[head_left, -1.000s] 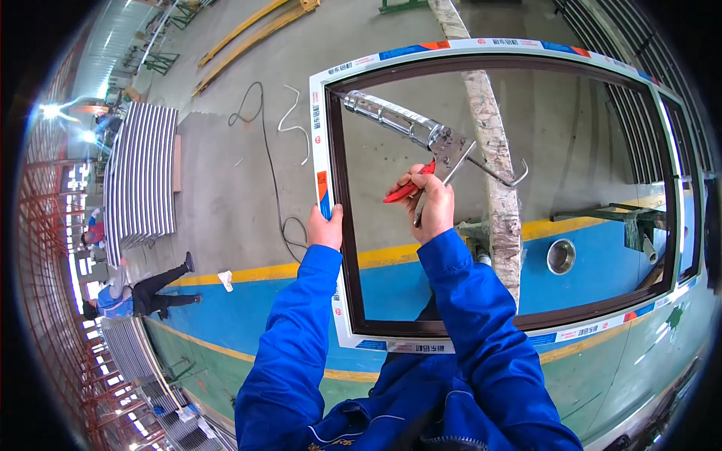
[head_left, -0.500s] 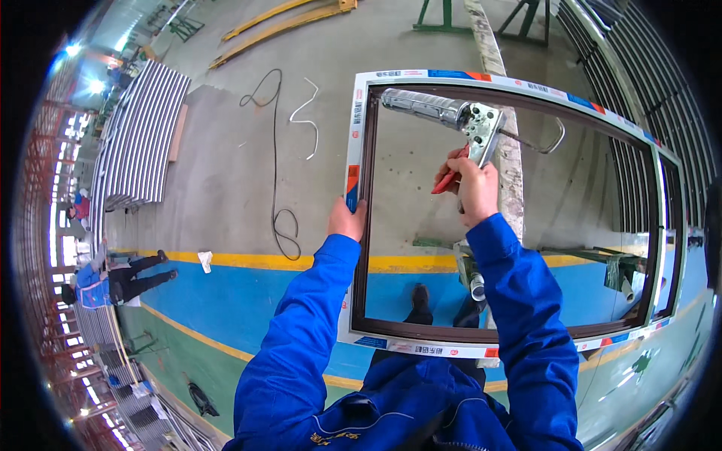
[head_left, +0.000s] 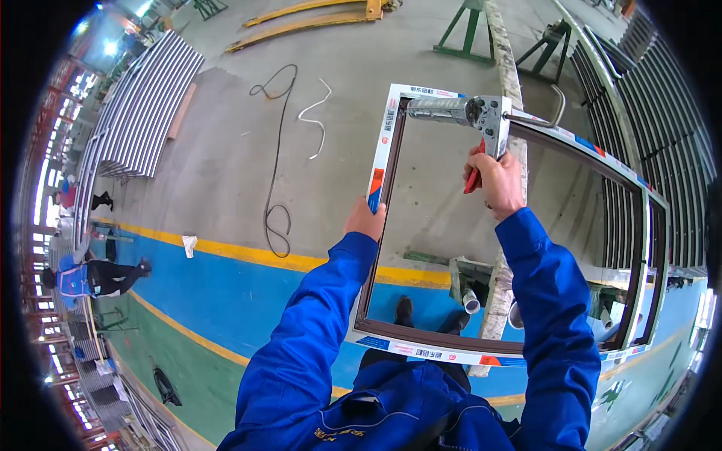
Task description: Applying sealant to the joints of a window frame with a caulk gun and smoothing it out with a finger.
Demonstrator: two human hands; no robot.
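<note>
A large rectangular window frame (head_left: 381, 150) with dark inner edges and white protective film lies before me across a beam. The floor shows through its opening. My left hand (head_left: 366, 219) is closed around the frame's left side. In my right hand (head_left: 498, 180), fingers wrap the red-levered handle of a silver caulking gun (head_left: 492, 120) above the opening. Its barrel points left along the far edge, with the front end close to the far left inner corner. I cannot make out whether the tip touches it. The gun's bent rod sticks out to the right.
A pale, stained beam (head_left: 505, 52) runs away under the frame, near green trestles (head_left: 470, 34). Metal profiles are stacked at left (head_left: 150, 113) and right (head_left: 669, 113). A black cable (head_left: 277, 177) lies on the floor. Yellow forks (head_left: 301, 28) are farther off; a person (head_left: 83, 278) is at far left.
The caulking gun has swung to lie more level along the frame's far edge. Gun, frame and both hands appear farther right in the picture as the view shifted. Both grips stay the same.
</note>
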